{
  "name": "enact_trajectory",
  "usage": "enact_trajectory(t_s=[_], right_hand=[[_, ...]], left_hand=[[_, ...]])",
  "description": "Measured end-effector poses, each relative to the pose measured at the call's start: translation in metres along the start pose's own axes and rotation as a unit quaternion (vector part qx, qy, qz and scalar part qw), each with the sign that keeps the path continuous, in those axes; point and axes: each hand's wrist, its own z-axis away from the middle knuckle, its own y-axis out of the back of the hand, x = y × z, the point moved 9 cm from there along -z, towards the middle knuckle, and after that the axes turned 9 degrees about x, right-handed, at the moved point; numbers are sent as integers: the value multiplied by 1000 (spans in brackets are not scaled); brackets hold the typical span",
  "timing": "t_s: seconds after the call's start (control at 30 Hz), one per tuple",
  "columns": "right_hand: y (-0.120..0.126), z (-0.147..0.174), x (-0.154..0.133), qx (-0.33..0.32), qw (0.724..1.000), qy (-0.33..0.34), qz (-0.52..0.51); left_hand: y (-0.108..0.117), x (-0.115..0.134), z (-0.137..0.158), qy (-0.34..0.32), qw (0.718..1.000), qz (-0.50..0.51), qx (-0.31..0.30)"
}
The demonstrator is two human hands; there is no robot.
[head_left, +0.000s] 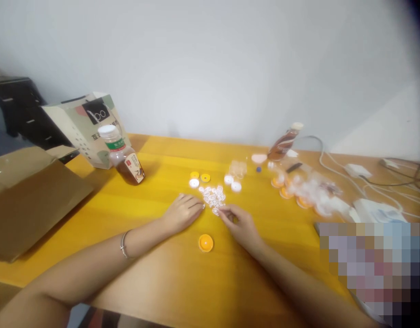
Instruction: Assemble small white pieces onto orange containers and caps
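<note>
A pile of small white ring-like pieces (214, 197) lies on the yellow tabletop between my hands. My left hand (183, 214) rests palm down at the pile's left, fingers curled together; a tiny white spot shows at the fingertips, too small to name. At the pile's near right edge, my right hand (242, 226) has its fingertips on a small white piece (216, 211). An orange round cup-shaped part (206, 243) sits in front of me, between my forearms. Behind the pile are yellow discs (205, 178) and white discs (236, 186).
An open cardboard box (35, 200), a paper bag (83, 132) and a drink bottle (126, 159) stand left. Farther right are a clear plastic tray (238, 169), another bottle (284, 143), several orange parts with clear covers (304, 193), and cables (340, 164).
</note>
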Motion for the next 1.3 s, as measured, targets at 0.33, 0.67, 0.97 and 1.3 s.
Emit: enact_trajectory(t_s=[0.33, 0.67, 0.97, 1.3], right_hand=[[-15, 14, 18, 37, 926, -242, -286], [-22, 19, 20, 19, 912, -266, -312], [-22, 17, 19, 1, 915, -258, -308], [-23, 17, 24, 9, 902, -271, -336]], left_hand=[[13, -2, -1, 38, 993, 88, 64], [15, -6, 0, 64, 979, 175, 78], [16, 0, -2, 52, 974, 207, 70], [16, -7, 0, 112, 946, 289, 95]])
